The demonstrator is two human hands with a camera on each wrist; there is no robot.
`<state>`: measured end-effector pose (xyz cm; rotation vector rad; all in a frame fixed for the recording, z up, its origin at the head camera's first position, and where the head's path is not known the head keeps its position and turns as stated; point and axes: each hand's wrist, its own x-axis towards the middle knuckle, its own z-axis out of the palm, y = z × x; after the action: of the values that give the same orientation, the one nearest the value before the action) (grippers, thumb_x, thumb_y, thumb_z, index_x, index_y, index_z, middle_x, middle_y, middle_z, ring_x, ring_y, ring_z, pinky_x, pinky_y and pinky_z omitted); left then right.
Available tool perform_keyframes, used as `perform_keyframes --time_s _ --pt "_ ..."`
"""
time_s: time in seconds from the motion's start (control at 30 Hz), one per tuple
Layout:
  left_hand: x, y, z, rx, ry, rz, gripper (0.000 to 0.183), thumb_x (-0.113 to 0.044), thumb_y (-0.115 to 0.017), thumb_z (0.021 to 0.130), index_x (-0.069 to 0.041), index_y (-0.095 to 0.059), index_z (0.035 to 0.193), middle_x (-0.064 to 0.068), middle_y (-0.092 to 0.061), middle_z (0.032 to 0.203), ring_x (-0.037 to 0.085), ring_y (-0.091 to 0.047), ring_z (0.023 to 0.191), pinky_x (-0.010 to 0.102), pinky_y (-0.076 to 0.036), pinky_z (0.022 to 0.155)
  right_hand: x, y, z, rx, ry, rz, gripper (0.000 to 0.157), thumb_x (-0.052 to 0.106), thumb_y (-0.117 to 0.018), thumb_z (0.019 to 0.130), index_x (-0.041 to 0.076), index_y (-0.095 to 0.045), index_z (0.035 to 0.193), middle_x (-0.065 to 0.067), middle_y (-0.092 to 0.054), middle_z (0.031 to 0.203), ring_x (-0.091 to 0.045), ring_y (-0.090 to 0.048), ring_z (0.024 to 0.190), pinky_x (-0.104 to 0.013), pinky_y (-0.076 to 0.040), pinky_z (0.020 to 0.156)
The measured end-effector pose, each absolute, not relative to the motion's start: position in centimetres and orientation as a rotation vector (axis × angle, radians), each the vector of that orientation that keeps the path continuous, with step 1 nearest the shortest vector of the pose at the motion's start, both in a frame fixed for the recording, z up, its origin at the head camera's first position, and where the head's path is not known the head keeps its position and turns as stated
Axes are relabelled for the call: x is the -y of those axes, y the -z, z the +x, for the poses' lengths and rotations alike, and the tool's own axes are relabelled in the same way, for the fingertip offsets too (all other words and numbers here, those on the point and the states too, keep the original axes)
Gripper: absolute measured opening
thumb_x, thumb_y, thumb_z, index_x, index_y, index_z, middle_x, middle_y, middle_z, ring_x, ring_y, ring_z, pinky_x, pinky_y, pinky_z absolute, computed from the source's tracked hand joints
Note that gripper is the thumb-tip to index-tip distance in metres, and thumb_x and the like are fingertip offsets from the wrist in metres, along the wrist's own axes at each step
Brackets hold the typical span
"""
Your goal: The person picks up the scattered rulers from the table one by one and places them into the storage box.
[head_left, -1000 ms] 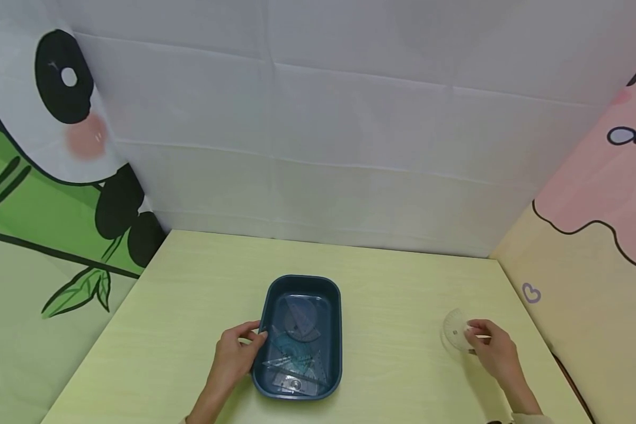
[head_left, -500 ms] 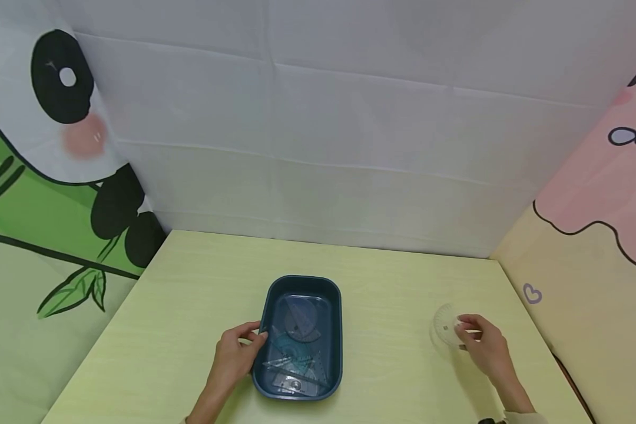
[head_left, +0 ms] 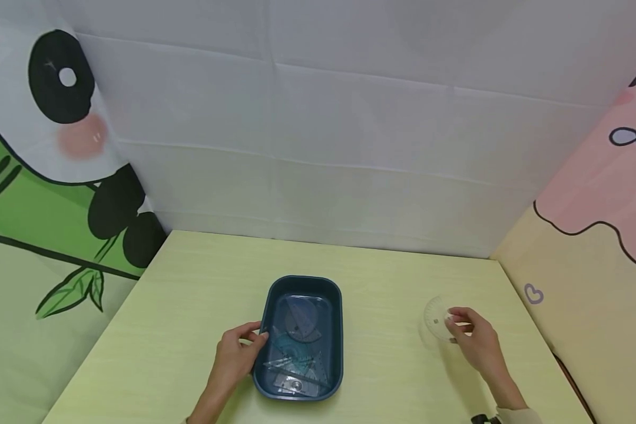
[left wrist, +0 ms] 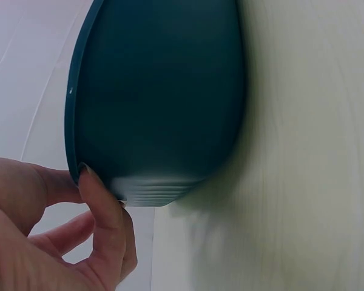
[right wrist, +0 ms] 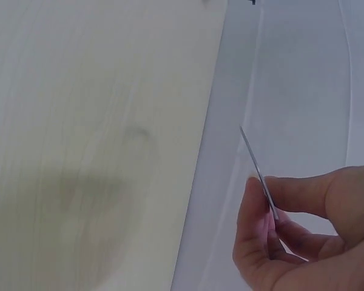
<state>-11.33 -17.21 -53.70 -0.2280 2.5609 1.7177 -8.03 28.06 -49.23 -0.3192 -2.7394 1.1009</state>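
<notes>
My left hand (head_left: 235, 352) pinches the left rim of a dark blue plastic tray (head_left: 336, 335), thumb and fingers on either side of the edge, as the left wrist view shows. Inside the tray lie clear drawing tools: a round-edged protractor (head_left: 300, 324), a bluish-green piece (head_left: 292, 350) and set squares (head_left: 312, 371). To the right, my right hand (head_left: 474, 337) pinches a clear half-round protractor (head_left: 433, 319) above the table. In the right wrist view that protractor (right wrist: 255, 159) appears edge-on between thumb and fingers.
A pale yellow-green table (head_left: 381, 306) carries the tray. White cloth (head_left: 350, 135) hangs behind it. Printed cartoon panels stand at the left (head_left: 74, 135) and right (head_left: 588, 235) sides.
My right hand has moved left and slightly away from me, carrying the protractor towards the tray. The left hand and the tray have stayed nearly still.
</notes>
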Motion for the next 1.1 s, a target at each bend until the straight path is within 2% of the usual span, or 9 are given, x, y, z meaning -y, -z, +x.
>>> perform_keyframes --time_s 0.7,0.9,1.1 --pt "17.2 53.0 -10.9 -2.583 -1.697 -0.231 0.032 -0.010 -0.073 0.093 0.004 -0.071 0.122 0.005 -0.065 0.083 0.017 -0.061 0.060 0.029 -0.047 0.048 -25.7 48.1 -9.0 2.704 -1.124 -0.218 0.029 0.011 -0.068 0.099 -0.002 -0.065 0.125 -0.017 -0.068 0.112 -0.023 -0.064 0.092 -0.023 -0.055 0.067" --pt "17.2 52.9 -10.8 -2.591 -1.698 -0.223 0.032 -0.009 -0.072 0.093 0.005 -0.071 0.122 0.005 -0.065 0.082 0.018 -0.062 0.060 0.028 -0.047 0.048 -24.8 48.1 -9.3 2.687 -1.187 -0.180 0.028 0.009 -0.068 0.099 -0.003 -0.064 0.125 -0.017 -0.067 0.111 -0.023 -0.064 0.091 -0.029 -0.060 0.068" --pt "17.2 52.9 -10.8 -2.596 -1.694 -0.218 0.032 -0.009 -0.072 0.093 0.005 -0.071 0.122 0.005 -0.065 0.082 0.018 -0.063 0.060 0.028 -0.047 0.049 -23.8 47.8 -9.6 2.671 -1.176 -0.157 0.027 0.009 -0.068 0.099 -0.002 -0.065 0.123 -0.016 -0.068 0.109 -0.025 -0.064 0.091 -0.023 -0.057 0.067"
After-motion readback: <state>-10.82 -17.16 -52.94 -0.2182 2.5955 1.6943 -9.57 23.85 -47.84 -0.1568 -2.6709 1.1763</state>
